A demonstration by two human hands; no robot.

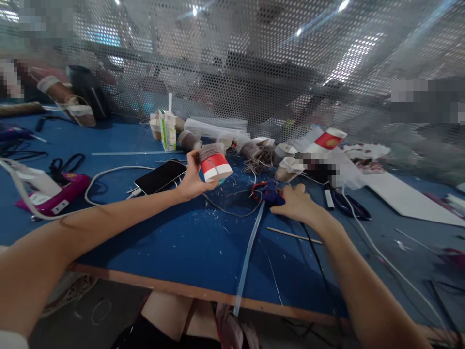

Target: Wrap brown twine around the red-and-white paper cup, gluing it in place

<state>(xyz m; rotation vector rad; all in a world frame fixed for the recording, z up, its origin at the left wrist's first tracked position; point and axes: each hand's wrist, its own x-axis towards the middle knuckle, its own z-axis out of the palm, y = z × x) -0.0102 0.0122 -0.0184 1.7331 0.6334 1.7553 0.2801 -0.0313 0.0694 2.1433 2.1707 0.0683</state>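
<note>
- Head view: left hand [191, 182] grips a twine-wrapped cup [215, 165], fingers closed round its wall, above the table [174, 242] near a phone [160, 176].
- Right hand [296, 203] curls shut over a blue tool [271, 193], just right.
- Best, I judge: hold the cup steady, twine snug.

Table: blue top [189, 242], wooden front edge, strewn with thread scraps.
Left: smartphone [160, 177], white cable [105, 172], pink tool [54, 196].
Middle: blue glue gun [271, 193], long glue stick [249, 249], wooden skewer [294, 236].
Back: drink carton [169, 131], twine-wrapped cups [189, 140].
Right: white card sheet [407, 198].
</note>
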